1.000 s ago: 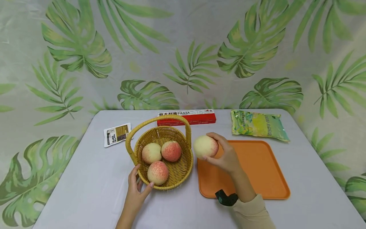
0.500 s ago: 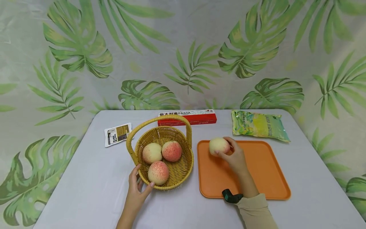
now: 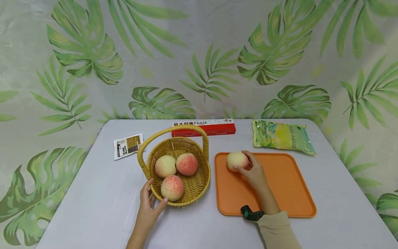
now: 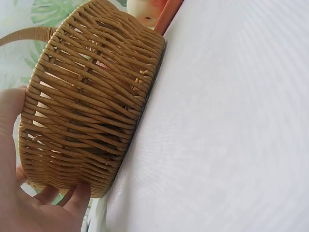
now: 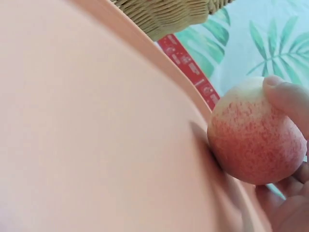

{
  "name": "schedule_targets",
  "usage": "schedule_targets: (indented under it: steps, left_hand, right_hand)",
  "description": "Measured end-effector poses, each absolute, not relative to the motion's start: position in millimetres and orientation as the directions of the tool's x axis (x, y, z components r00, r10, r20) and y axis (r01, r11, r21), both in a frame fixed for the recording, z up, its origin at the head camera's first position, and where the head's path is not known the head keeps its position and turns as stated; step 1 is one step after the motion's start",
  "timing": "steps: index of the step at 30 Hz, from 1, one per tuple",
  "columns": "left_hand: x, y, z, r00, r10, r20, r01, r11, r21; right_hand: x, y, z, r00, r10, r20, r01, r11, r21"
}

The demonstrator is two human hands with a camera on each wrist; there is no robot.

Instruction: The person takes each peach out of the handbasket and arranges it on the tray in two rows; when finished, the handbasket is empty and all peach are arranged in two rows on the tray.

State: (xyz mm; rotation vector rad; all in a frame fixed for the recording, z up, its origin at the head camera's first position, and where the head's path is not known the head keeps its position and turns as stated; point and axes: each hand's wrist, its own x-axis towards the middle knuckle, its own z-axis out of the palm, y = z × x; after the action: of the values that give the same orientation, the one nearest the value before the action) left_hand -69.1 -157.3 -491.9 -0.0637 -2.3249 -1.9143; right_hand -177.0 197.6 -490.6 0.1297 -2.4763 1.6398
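A yellow wicker basket (image 3: 195, 185) with an arched handle holds three peaches: a pale one (image 3: 165, 166), a redder one (image 3: 187, 164) and one (image 3: 172, 187) nearest the front. My left hand (image 3: 147, 209) grips the basket's near left side, thumb at the rim and fingers along the woven wall (image 4: 87, 111). On the right, my right hand (image 3: 256, 174) holds a fourth, pale and red peach (image 3: 236, 161) between thumb and fingers, low over the far left corner of an orange tray (image 3: 283, 186). In the right wrist view, this peach (image 5: 256, 135) shows its red side, close to the tray surface.
Behind the basket lies a red and white pasta box (image 3: 214, 128). A yellow-green packet (image 3: 283, 136) lies beyond the tray, and a small white and brown pouch (image 3: 128, 146) is left of the basket. A leaf-patterned cloth (image 3: 205, 69) hangs behind the white table (image 3: 93, 193).
My right hand has carried its peach from beside the basket rightward and down to the tray's far left corner, sinking slightly in the last half second. My left hand stays on the basket.
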Motion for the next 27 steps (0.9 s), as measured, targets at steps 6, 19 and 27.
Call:
schedule_targets:
  steps: [6,19,27]
  left_hand:
    - [-68.9,-157.8,-491.6,-0.990,-0.040,0.138,0.127,0.196,0.972]
    - [-68.0,-157.7,-492.6,-0.993,-0.061,0.104,0.091,0.193,0.977]
    - [-68.6,-158.0,-492.3,-0.994,-0.059,0.091,0.078,0.183,0.980]
  right_hand:
    - [-176.3,198.1,-491.7,-0.989,-0.044,0.144,-0.150,0.352,-0.924]
    - [-176.1,200.1,-495.4,-0.992,-0.079,0.097,-0.114,0.249,-0.962]
    - [-176.9,199.9,-494.7,-0.992,-0.086,0.093,-0.111,0.246,-0.963]
